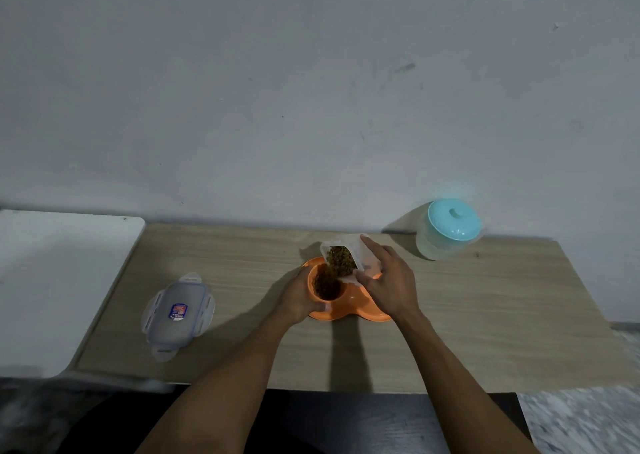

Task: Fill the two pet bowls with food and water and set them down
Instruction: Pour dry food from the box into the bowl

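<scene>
An orange double pet bowl (349,310) sits on the wooden table, near its middle. My left hand (298,297) grips the rim of its left cup, which holds brown kibble (325,285). My right hand (389,285) holds a clear food container (346,252) tilted over that cup, and kibble streams from its mouth into the cup. The bowl's right cup is mostly hidden behind my right hand. A clear water jug with a turquoise lid (450,228) stands at the back right of the table.
The container's clear snap-lock lid (178,315) lies flat on the left part of the wooden table (485,315). A white surface (59,280) adjoins the table on the left. A grey wall runs behind.
</scene>
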